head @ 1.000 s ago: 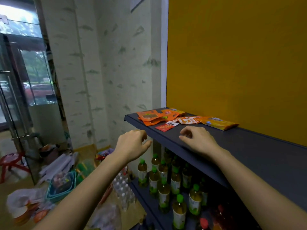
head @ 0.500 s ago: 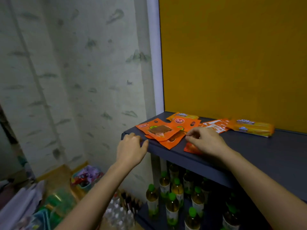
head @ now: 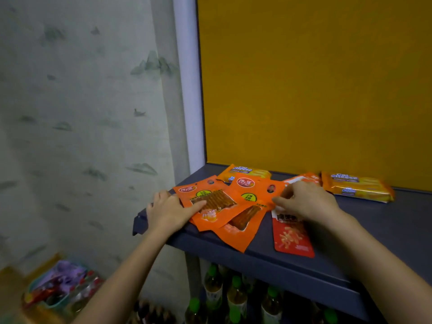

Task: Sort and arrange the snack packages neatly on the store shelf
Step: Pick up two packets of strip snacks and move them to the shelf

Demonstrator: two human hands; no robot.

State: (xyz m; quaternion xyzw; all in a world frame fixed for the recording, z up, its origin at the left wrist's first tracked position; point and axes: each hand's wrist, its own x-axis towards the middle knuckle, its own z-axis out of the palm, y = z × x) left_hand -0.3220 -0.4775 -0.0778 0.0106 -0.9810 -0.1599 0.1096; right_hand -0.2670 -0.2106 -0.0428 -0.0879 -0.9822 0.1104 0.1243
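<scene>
dark shelf, snack packets (overlapping)

shelf: pouch pile at 9 o'clock | small packet at 6, front edge | cracker pack at 1, rear | bottles below

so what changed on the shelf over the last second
Both hands came forward from the shelf's front edge onto the packets. The left hand now lies flat on the front orange packet; the right hand has its fingers on the orange packet behind it, above the red packet. Nothing is lifted. The two cheese cracker packs stay by the back wall.
</scene>
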